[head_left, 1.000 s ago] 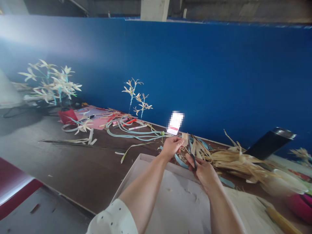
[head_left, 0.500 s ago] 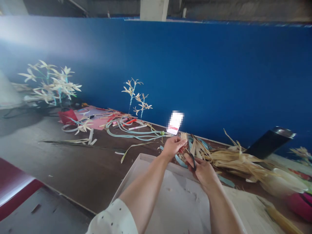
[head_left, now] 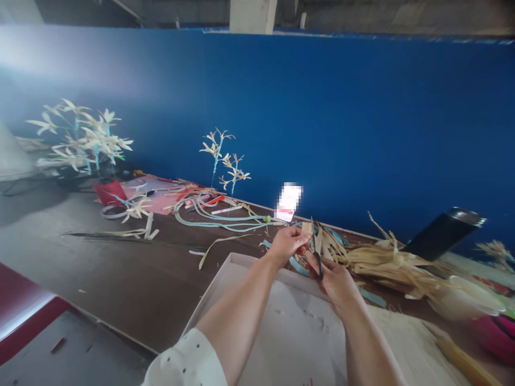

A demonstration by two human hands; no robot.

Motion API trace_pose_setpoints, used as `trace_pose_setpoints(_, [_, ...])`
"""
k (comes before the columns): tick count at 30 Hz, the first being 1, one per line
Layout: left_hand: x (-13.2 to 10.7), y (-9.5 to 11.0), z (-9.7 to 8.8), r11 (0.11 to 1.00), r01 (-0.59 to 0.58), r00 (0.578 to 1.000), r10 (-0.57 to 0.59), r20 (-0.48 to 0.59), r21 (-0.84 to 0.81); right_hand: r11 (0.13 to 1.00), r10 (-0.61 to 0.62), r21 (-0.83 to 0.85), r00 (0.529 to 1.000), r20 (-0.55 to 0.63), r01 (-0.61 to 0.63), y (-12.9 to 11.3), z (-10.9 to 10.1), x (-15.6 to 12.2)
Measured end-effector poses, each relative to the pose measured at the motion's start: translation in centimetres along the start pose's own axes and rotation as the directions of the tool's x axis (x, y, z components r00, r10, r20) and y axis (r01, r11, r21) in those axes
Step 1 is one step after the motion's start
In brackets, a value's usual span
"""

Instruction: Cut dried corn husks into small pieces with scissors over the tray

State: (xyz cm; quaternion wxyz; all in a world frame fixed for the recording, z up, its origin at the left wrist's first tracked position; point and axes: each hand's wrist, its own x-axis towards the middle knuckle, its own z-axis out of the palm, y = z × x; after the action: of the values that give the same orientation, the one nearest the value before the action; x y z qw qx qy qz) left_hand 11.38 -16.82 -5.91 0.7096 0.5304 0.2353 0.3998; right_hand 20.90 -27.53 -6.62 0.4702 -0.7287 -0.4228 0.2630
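Both hands above the far rim of the tray [head_left: 246, 260]
My left hand [head_left: 286, 244] pinches husk [head_left: 306, 228], my right hand [head_left: 337, 280] grips scissors [head_left: 317, 264]; open tray below.

Craft workshop, flower-making bench. Evidence: long dark brown wooden worktable [head_left: 120, 273] littered with pale dried corn husks [head_left: 386, 261] and loose teal strips [head_left: 217, 219]; finished cream husk flowers on teal stems [head_left: 86, 136]; black-handled scissors [head_left: 318, 264] in my right hand [head_left: 338, 284]. Blue partition wall [head_left: 362, 123] behind.

Below the plain deep-blue wall panel [head_left: 362, 118], the wooden table top [head_left: 120, 273] is dark brown, the dried husk strips [head_left: 382, 261] straw-yellow, the cloth sleeve [head_left: 187, 364] white with small dark dots.
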Motion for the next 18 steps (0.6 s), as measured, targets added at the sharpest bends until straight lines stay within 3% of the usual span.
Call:
trace_pose_setpoints(3, [-0.18,0.21,0.13,1.0,0.005,1.0,-0.005,0.013,0.0,0.997,0.042,0.069,0.997,0.058,-0.046,0.23,-0.02,0.09])
trace_pose_setpoints(11, [0.29,-0.38,-0.17,0.999,0.018,1.0,-0.017,0.023,-0.031,0.99,0.054,0.13,0.996,0.067,-0.062,0.68,-0.01,0.29])
trace_pose_setpoints(18, [0.45,-0.33,-0.63,0.998,0.016,0.998,-0.019,-0.053,-0.054,0.984,0.094,0.148,0.995,0.045,-0.1,0.11,-0.33,-0.01])
